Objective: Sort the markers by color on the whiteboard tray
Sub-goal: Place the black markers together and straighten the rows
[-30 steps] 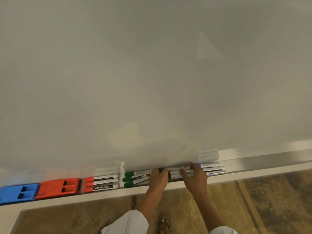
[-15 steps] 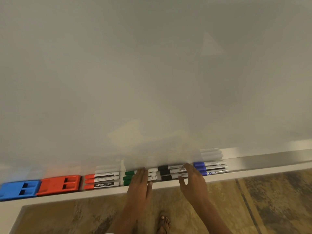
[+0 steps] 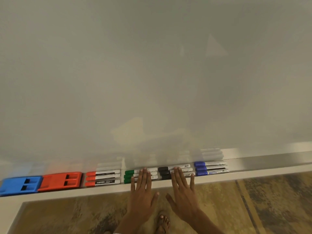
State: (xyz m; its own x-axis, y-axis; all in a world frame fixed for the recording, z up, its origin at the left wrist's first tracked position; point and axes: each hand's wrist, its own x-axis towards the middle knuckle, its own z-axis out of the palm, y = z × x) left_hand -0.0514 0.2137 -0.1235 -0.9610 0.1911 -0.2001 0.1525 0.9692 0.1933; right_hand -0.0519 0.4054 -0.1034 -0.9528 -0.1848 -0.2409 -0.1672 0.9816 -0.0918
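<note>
Fingers (image 3: 143, 174) over tray (image 3: 253, 173) edge, bare tray rightward

The word "camlin" is printed in white on the black band of the front red marker (image 3: 103, 182). Smaller print beside it is too blurred to be read. White lettering is seen on the front blue marker (image 3: 211, 173), but it cannot be made out. The labels on the other markers are illegible.
</note>
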